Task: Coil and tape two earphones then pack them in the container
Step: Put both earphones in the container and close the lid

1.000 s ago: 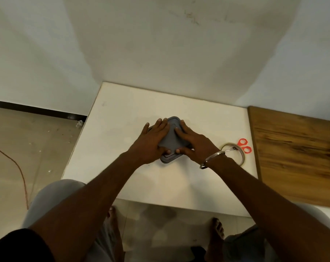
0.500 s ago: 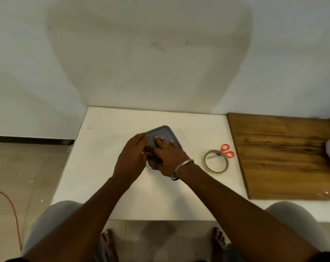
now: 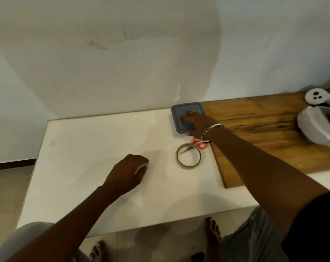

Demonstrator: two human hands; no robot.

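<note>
A grey lidded container (image 3: pixel 181 112) sits at the back right of the white table (image 3: pixel 84 148), next to the wooden board. My right hand (image 3: pixel 198 123) lies on its lid, fingers over the top and thumb at its near edge. My left hand (image 3: pixel 130 171) rests on the table in the middle, fingers curled downward, nothing seen in it. A roll of clear tape (image 3: pixel 188 156) lies flat between the hands. No earphones are visible; the lid hides the container's inside.
Red-handled scissors (image 3: pixel 200 144) lie partly under my right wrist beside the tape. A wooden board (image 3: pixel 264 133) adjoins the table on the right, with a white controller (image 3: pixel 319 99) and a white headset (image 3: pixel 315 129) on it. The wall runs close behind.
The container has moved from the table's middle to the back right with my right hand on it. My left hand came off it and dropped to the table.
</note>
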